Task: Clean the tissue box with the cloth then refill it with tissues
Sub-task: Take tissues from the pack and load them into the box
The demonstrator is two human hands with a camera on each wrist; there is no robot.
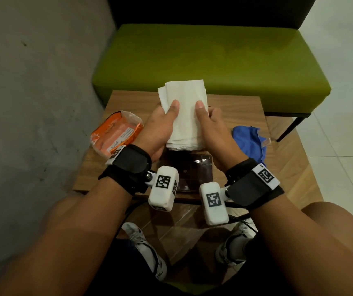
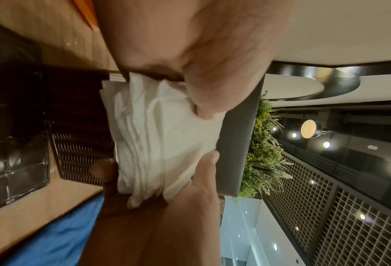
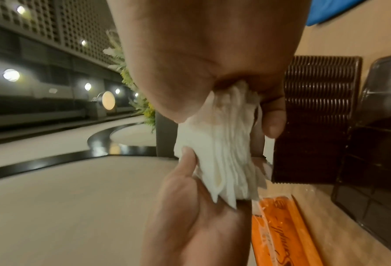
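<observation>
Both hands, left hand (image 1: 157, 130) and right hand (image 1: 217, 133), gripped the tissue stack (image 1: 184, 116), fingers clamped on its sides, above the tabletop (image 1: 286, 167) middle; tissue box (image 3: 315, 117) beneath; cloth (image 1: 249, 142) at right edge.

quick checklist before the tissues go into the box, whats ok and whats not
1. Tissue stack held by both the left hand and the right hand: ok.
2. Stack edges squared: not ok, layers splay in the wrist views.
3. Tissue box open for loading: cannot tell.
4. Dark lid off, lying on the table: ok.
5. Blue cloth set aside: ok.
6. Orange wrapper out of the way: ok.
</observation>
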